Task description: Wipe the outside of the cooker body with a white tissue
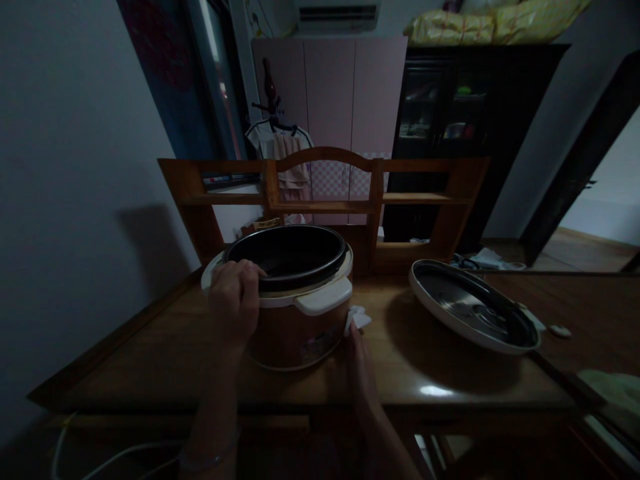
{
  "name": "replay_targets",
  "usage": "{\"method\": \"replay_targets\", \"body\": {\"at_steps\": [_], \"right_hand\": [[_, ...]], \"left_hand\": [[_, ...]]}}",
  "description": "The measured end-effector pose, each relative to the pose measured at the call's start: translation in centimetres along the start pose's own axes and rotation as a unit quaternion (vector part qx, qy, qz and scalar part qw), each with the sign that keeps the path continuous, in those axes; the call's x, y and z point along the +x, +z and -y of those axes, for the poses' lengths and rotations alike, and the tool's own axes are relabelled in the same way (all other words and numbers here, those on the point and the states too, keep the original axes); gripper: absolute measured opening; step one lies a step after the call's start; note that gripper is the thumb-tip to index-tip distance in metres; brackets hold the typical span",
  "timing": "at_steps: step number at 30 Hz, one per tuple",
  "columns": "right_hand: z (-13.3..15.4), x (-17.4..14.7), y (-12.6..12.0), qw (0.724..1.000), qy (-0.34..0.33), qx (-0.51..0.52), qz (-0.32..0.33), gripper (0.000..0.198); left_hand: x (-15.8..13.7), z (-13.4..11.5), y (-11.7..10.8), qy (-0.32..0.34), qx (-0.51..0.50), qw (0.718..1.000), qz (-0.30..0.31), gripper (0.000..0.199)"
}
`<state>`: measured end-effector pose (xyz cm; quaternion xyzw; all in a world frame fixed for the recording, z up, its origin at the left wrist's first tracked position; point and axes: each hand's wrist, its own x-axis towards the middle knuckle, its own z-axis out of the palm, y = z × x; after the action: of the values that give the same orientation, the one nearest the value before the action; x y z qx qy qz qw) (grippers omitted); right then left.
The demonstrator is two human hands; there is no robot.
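Room is lying in dim light, with a pink wardrobe (327,93) standing at 12 o'clock, a dark cabinet (500,120) at 1 o'clock, and a wooden shelf (325,207) rising along the far edge of the desk (170,373). The cooker (287,340) is standing upright near the desk's middle, its top gaping, its handle (325,297) pointing to about 5 o'clock and its label (320,343) facing the near side. The black pot (290,250) is sitting inside the cooker; its depths are too dark to tell whether it is holding anything. Left hand (234,293) is curling closed over the pot's rim at about 8 o'clock; whether it is also gripping the cooker's white collar cannot be told. Right hand (363,367) is holding its fingers nearly straight and close together, gripping a white tissue (358,318) at the fingertips beside the cooker's wall at about 4 o'clock. Lid (465,303) is lying inside-up on the desk at about 3 o'clock from the cooker, well apart from it. Progress, as judged: lid removal is standing as done, and wiping of the outer wall is apparently under way. Lid is not yet sitting back on the cooker. How much wall is remaining unwiped is not showing, nor is the cooker's far side; the lid's own cleanliness is likewise remaining uncertain.
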<state>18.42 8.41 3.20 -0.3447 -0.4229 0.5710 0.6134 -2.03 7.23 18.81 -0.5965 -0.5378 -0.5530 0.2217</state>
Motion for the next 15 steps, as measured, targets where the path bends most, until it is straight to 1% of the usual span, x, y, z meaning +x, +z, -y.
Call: {"method": "replay_targets", "body": {"at_steps": [3, 6, 12, 15], "right_hand": [[0.0, -2.1, 0.4, 0.999, 0.009, -0.035, -0.015, 0.073], [-0.3, -4.2, 1.5, 0.997, 0.015, -0.080, -0.009, 0.072], [-1.6, -8.1, 5.0, 0.995, 0.037, -0.089, 0.034, 0.077], [-2.2, -9.7, 6.8, 0.990, 0.028, -0.131, 0.046, 0.076]], "left_hand": [[0.0, 0.0, 0.1, -0.001, -0.003, 1.000, -0.002, 0.037], [-0.1, 0.1, 0.1, 0.003, -0.003, 1.000, -0.004, 0.037], [0.0, 0.2, 0.1, 0.006, 0.006, 1.000, 0.003, 0.037], [0.0, 0.2, 0.0, 0.008, 0.010, 1.000, 0.007, 0.038]]}}
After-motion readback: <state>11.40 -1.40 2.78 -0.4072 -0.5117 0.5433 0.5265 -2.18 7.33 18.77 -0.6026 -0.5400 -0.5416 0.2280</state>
